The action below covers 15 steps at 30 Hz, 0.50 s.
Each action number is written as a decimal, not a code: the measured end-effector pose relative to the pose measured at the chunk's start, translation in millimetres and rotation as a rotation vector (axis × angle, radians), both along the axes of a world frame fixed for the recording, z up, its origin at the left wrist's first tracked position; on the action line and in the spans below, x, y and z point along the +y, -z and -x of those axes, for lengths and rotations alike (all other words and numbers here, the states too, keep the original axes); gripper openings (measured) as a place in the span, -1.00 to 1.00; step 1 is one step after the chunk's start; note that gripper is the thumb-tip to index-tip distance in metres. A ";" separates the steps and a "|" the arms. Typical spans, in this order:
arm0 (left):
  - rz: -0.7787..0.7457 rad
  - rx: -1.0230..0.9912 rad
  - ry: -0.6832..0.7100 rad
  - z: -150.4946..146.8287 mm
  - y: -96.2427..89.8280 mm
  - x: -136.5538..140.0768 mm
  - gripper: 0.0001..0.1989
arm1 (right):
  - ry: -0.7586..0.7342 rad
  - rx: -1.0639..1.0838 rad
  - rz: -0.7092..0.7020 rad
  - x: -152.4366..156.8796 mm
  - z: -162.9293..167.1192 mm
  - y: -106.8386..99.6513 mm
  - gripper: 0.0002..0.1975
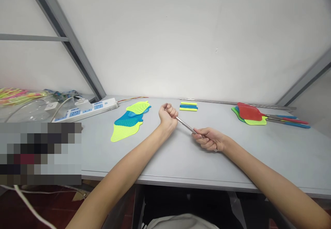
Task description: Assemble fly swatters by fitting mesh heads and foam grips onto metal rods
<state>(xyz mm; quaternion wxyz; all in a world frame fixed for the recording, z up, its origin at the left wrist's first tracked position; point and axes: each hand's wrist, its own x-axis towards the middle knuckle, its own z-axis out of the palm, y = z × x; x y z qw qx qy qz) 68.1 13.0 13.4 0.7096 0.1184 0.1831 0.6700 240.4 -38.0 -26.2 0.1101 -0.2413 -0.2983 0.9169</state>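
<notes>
A thin metal rod (186,125) runs slantwise between my two hands above the table. My left hand (168,116) is closed in a fist around its upper end; whatever else sits inside the fist is hidden. Lower down, the fingers of my right hand (208,139) are wrapped round the other end. Left of my hands lie loose fly swatter heads, a yellow one (125,132) nearest me, a blue one (126,120) and another yellow one (138,107) at the back. Beyond my hands rest short yellow and blue handle tubes (188,106) side by side.
Several fly swatters (250,112) with red, green and yellow heads are piled at the right. Long metal rods (219,101) lie along the back wall. A white power strip (88,110) with plugs and cables stands at the left, near plastic-wrapped coloured items (20,96).
</notes>
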 end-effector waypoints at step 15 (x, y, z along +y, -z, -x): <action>0.080 0.026 0.011 -7.2 4.7 -3.9 -0.76 | 0.003 0.001 0.014 0.9 -0.4 2.1 -0.71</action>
